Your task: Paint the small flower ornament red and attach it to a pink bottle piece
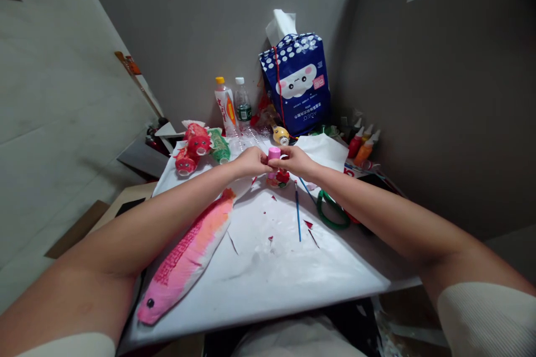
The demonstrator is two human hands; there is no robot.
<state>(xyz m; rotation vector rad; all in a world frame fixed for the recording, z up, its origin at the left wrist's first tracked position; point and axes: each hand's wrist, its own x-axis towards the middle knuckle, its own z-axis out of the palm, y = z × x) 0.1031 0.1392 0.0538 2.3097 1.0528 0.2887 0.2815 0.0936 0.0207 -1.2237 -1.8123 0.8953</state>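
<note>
My left hand and my right hand meet over the far middle of the table, their fingers closed on a small pink cap from both sides. Directly below the cap is a pink part, then a rounded object with red and green decoration; how these join is hidden by my fingers. Nearer to me on the left lies a pink and orange painted fish, its eye end towards me. Two thin blue brushes, one in full view, rest right of the middle among red scraps.
Two plastic bottles stand at the back beside a blue tissue pack. Red painted figures and a green one sit back left. Paint bottles stand back right. A green ring lies by my right forearm.
</note>
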